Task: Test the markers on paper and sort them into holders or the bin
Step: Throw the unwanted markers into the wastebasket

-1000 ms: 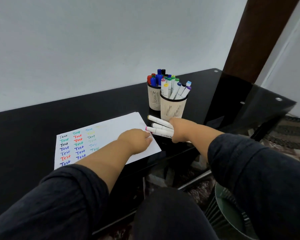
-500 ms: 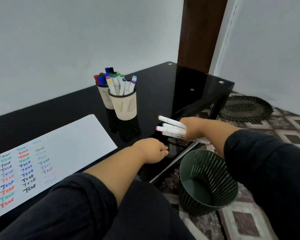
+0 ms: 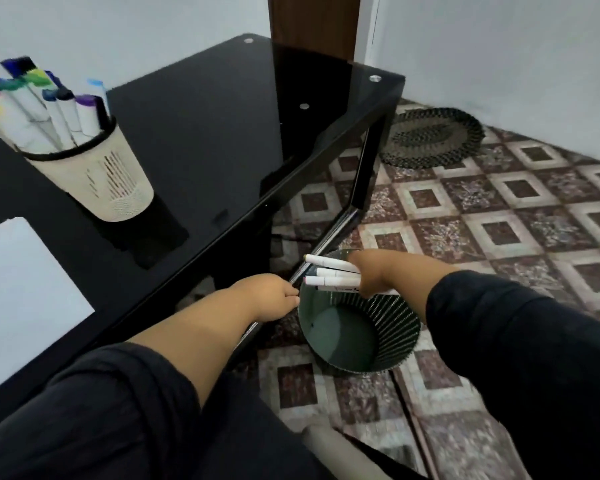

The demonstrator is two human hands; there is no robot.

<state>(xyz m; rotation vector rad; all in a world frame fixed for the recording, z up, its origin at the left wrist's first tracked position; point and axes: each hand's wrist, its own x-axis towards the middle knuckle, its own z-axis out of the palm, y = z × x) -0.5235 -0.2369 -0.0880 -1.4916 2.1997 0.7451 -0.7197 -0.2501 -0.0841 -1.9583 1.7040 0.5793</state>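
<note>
My right hand (image 3: 373, 271) grips a bundle of white markers (image 3: 329, 275) that point left, held right above the open mouth of the dark green ribbed bin (image 3: 392, 337) on the floor. My left hand (image 3: 274, 299) hangs loosely curled and holds nothing, just left of the bin's rim and below the table edge. On the black glass table (image 3: 222, 133) stands a cream mesh holder (image 3: 108, 181) full of coloured-cap markers (image 3: 39, 105). A corner of the white test paper (image 3: 21, 292) shows at the left.
The bin stands on a patterned tile floor beside the table's black leg (image 3: 368, 161). A round woven mat (image 3: 430, 136) lies by the far wall. A brown wooden post (image 3: 312, 22) rises behind the table corner. My dark-clothed knee fills the bottom middle.
My right hand has carried the markers off the table, right and down, to over the bin. My left hand left the paper and dropped past the table edge. The view swung right.
</note>
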